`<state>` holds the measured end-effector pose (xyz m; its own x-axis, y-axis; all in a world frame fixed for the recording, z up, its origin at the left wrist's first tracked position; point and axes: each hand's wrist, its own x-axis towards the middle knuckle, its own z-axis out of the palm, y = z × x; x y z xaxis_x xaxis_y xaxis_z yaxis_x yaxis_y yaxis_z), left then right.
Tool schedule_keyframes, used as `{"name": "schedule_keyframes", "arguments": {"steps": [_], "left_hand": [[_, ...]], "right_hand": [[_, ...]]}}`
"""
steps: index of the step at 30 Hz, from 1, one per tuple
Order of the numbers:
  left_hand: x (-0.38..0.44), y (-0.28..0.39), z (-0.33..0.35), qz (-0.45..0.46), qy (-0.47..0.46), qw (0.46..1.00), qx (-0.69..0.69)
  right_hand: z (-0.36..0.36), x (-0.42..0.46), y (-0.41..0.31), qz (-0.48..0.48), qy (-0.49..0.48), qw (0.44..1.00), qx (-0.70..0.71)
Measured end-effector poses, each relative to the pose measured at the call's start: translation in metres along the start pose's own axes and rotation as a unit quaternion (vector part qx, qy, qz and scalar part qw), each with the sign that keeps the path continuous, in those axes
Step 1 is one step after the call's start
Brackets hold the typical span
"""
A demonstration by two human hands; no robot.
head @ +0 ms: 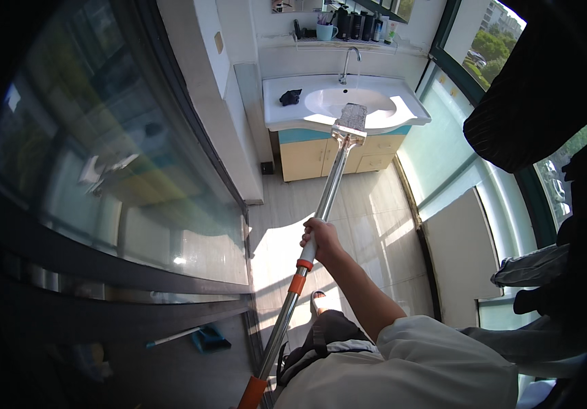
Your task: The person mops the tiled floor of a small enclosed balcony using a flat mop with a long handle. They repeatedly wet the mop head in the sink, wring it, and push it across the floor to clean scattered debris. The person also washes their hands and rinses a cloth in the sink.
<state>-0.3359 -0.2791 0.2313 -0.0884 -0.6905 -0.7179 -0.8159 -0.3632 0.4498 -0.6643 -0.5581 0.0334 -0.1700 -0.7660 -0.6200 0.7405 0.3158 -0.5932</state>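
My right hand [322, 240] grips the grey sleeve on the pole of a flat mop [330, 189]. The steel pole, with orange collars, slants from the lower left up to the washbasin. At its far end the grey mop pad [353, 115] tilts up over the front of the white basin [319, 102]. A thin stream of water falls from the chrome faucet [344, 66] behind the pad. On the counter, left of the bowl, lies a crumpled black item [290, 97]. My left hand is out of view.
Bottles and a blue mug [326, 32] line the shelf above the basin. A sliding glass door [170, 225] stands at left, with a blue dustpan [211, 339] beyond its track. Dark clothes [518, 112] hang at right by the windows. Sunlit tiles [344, 255] cover the floor.
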Motion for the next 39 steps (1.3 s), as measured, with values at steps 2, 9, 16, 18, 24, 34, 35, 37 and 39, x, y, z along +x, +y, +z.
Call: {"name": "schedule_keyframes", "arguments": {"steps": [2,9,16,18,24,34,35,37,39], "left_hand": [[-0.009,0.023,-0.02,0.014,-0.005,1.0,0.012],[0.016,0.152,-0.083,-0.112,-0.095,0.983,-0.107],[-0.017,0.254,-0.129,-0.19,-0.05,0.979,0.057],[-0.022,0.272,-0.137,-0.203,-0.05,0.975,0.074],[-0.062,0.237,-0.128,-0.199,-0.011,0.98,0.022],[-0.064,0.225,-0.111,-0.286,-0.03,0.957,-0.024],[-0.069,0.227,-0.111,-0.26,-0.022,0.965,0.009],[-0.07,0.231,-0.106,-0.234,-0.028,0.972,-0.006],[-0.055,0.239,-0.096,-0.206,-0.037,0.978,0.005]], "right_hand": [[-0.004,0.046,-0.033,-0.018,0.007,0.999,0.028],[0.029,0.15,-0.126,0.024,-0.04,0.997,0.056],[0.007,0.313,-0.22,0.062,-0.043,0.996,0.057],[-0.006,0.34,-0.235,0.039,-0.034,0.998,0.038],[-0.028,0.409,-0.281,0.063,-0.055,0.995,0.063],[-0.025,0.346,-0.236,0.024,-0.054,0.996,0.062],[-0.029,0.335,-0.236,0.019,-0.055,0.997,0.059],[-0.034,0.325,-0.24,0.006,-0.028,0.998,0.051],[-0.042,0.309,-0.246,-0.001,-0.016,1.0,0.025]]}}
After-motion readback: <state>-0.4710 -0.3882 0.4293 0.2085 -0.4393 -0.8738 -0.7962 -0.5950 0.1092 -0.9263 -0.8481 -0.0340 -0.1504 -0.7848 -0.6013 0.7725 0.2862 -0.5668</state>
